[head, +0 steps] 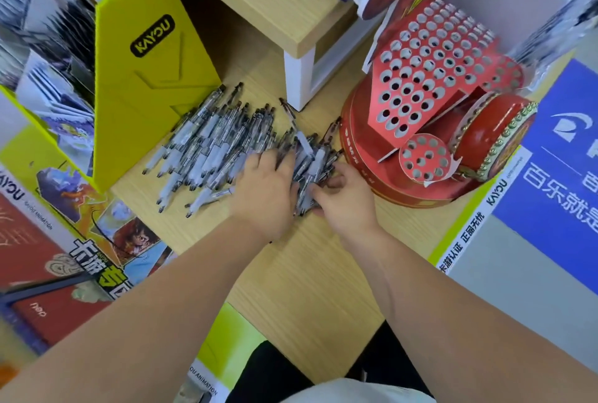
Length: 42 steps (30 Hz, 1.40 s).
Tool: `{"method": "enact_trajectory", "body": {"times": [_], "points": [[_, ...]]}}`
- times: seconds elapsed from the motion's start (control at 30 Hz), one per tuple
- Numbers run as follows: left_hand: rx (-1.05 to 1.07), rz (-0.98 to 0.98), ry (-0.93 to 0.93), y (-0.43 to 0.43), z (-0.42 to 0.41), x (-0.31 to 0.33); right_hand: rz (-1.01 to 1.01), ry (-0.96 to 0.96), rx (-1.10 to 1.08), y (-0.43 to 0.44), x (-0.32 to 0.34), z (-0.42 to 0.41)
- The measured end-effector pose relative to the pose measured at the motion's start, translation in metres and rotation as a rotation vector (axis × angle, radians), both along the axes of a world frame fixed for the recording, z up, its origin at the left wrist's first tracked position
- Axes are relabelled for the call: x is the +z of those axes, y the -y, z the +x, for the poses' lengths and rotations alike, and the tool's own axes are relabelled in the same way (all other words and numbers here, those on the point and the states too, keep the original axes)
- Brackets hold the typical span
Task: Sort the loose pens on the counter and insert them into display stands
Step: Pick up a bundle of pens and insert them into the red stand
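Near the counter's (307,273) far edge, pens (207,143) are lying heaped. The left hand (268,190) is pressing flat on them; the right hand (344,200) is curling round a few. Rightward, the stand (430,78) is showing only empty holes, so filling is apparently just starting.

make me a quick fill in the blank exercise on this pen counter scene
1. The pens lie piled between the yellow box and the ___ display stand.
2. The yellow box bears the word ___.
3. The holes of the display stand hold ___ pens.
4. Of the left hand and the right hand, both on the pile, the one nearer the display stand is the ___.

Missing words: red; KAYOU; no; right
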<state>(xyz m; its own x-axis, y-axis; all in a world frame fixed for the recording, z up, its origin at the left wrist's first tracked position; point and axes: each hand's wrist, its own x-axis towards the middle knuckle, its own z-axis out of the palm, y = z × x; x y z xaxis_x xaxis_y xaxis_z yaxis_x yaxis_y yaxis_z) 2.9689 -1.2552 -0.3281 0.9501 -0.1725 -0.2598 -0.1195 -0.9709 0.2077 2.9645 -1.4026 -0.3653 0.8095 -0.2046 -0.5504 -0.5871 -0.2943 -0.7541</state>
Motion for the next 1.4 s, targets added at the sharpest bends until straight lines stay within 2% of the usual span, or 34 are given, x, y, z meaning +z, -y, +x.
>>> {"method": "enact_trajectory", "body": {"times": [0.23, 0.33, 0.43, 0.5, 0.63, 0.73, 0.83, 1.03, 1.2, 1.3, 1.4], "points": [[-0.027, -0.182, 0.083, 0.003, -0.018, -0.008, -0.019, -0.005, -0.012, 0.006, 0.002, -0.009], [0.056, -0.193, 0.149, -0.006, -0.016, -0.004, -0.06, 0.031, -0.034, 0.01, 0.007, -0.014], [0.168, -0.1, 0.039, -0.015, -0.008, -0.003, -0.152, 0.118, -0.095, 0.018, 0.013, -0.022], [0.157, -0.057, -0.018, -0.018, -0.005, -0.005, -0.18, 0.141, -0.174, 0.019, 0.014, -0.033], [0.217, -0.118, -0.065, -0.019, 0.002, -0.003, -0.064, -0.042, -0.261, 0.004, 0.015, -0.052], [0.319, -0.154, -0.074, -0.018, 0.009, -0.002, -0.014, -0.056, -0.273, -0.01, 0.016, -0.05], [0.312, -0.134, -0.102, -0.016, 0.012, -0.003, -0.01, -0.02, -0.202, -0.021, 0.024, -0.034], [0.318, -0.224, -0.142, -0.015, 0.014, -0.008, -0.133, 0.036, -0.081, -0.022, 0.018, -0.017], [0.404, -0.351, -0.34, -0.008, 0.011, 0.003, -0.084, 0.028, 0.002, -0.014, 0.016, -0.016], [0.398, -0.321, -0.343, 0.0, 0.001, 0.008, -0.022, 0.038, 0.056, 0.003, 0.021, -0.019], [0.428, -0.426, -0.351, 0.007, -0.01, 0.006, -0.015, 0.042, 0.099, 0.013, 0.027, -0.023]]}}
